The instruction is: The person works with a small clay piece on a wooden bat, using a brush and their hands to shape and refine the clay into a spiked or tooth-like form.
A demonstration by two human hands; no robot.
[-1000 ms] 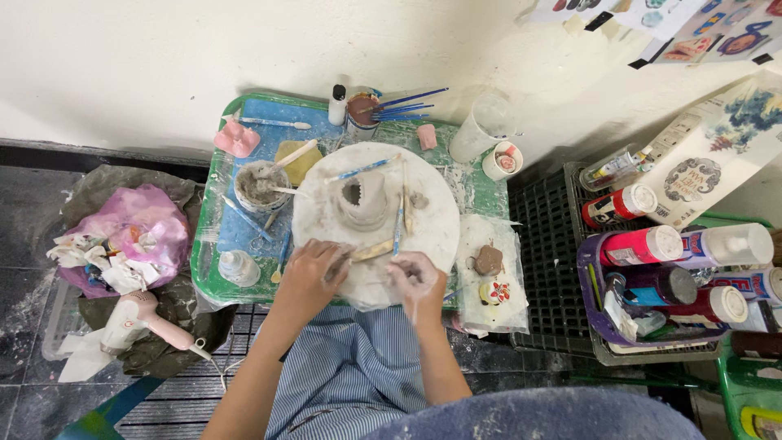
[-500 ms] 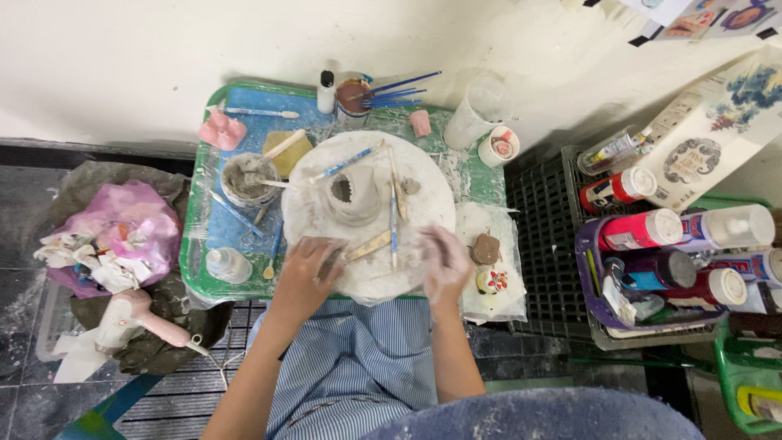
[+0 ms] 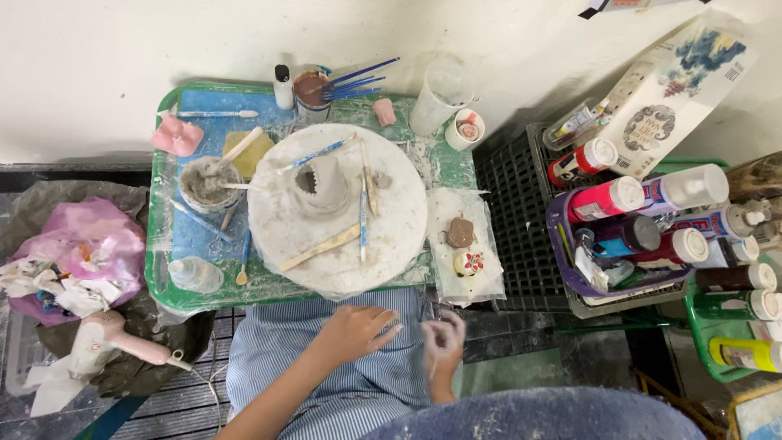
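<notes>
My left hand point(image 3: 356, 331) rests on my blue striped lap point(image 3: 326, 358), fingers loosely apart, holding nothing. My right hand point(image 3: 444, 342) hovers beside it, blurred and dusted with clay, also holding nothing that I can see. Both hands sit below the round white turntable point(image 3: 391, 244), apart from it. A small grey clay pot point(image 3: 320, 186) with a jagged rim stands on the turntable. Several wooden and blue-handled sculpting tools point(image 3: 362, 213) lie around the pot.
A green tray point(image 3: 167, 285) holds the turntable, a slip bowl point(image 3: 202, 184), a yellow sponge point(image 3: 244, 155), a brush cup point(image 3: 311, 88) and a pink piece point(image 3: 176, 135). Paint bottles point(image 3: 643, 212) fill baskets at right. A pink bag point(image 3: 77, 257) and hair dryer point(image 3: 114, 341) lie left.
Both hands have drawn back from the turntable's front edge down to my lap. The view has shifted so the table sits higher in the picture.
</notes>
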